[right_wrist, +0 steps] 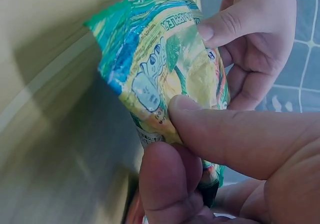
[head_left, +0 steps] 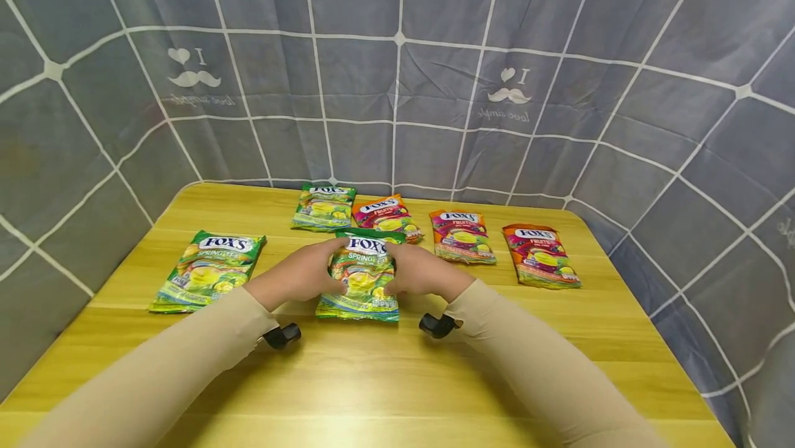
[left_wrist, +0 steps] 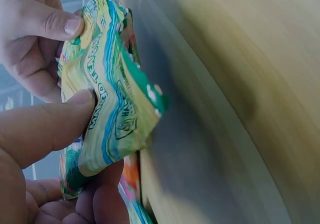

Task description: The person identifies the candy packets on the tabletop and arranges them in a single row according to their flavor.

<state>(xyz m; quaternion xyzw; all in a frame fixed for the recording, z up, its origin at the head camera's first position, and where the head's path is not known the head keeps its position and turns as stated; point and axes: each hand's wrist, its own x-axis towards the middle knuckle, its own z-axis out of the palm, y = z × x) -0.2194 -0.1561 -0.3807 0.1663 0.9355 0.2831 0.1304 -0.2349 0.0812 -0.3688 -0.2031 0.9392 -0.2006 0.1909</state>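
A green Fox's Spring Tea candy bag (head_left: 363,272) is held between both hands near the middle of the table, its printed front facing up toward me. My left hand (head_left: 304,273) grips its left side, thumb over the front and fingers behind. On the opposite side my right hand (head_left: 425,270) pinches the bag the same way. Both wrist views show the candy bag (left_wrist: 92,114) raised off the wood, its lower edge crinkled; the thumb (right_wrist: 215,134) presses on the front in the right wrist view.
Another green candy bag (head_left: 208,270) lies at the left, and one more (head_left: 323,208) at the back. Orange-red Fox's Fruits bags (head_left: 386,215), (head_left: 462,236), (head_left: 542,256) run along the back and right of the wooden table (head_left: 348,393). A grey checked curtain (head_left: 360,82) surrounds it.
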